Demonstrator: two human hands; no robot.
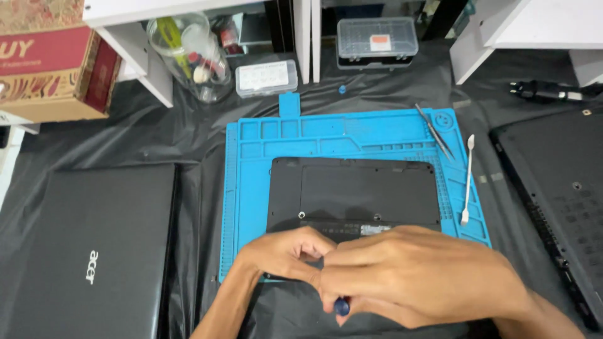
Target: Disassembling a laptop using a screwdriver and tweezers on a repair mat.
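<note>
A black laptop base [352,191] lies bottom-up on a blue repair mat [251,188]. Both hands meet over its near edge. My right hand [414,276] is closed around a small screwdriver whose blue handle end [342,307] pokes out below the fingers. My left hand [286,254] curls in against the right hand's fingertips, pinching at the spot where the tool's tip is hidden. What the left fingers hold, if anything, is covered.
A closed black laptop [94,251] lies at left, another dark laptop shell [559,194] at right. Tweezers [433,130] and a white spudger [468,179] rest on the mat's right side. Clear parts boxes [377,41], a plastic cup [188,56] and a cardboard box [53,69] stand behind.
</note>
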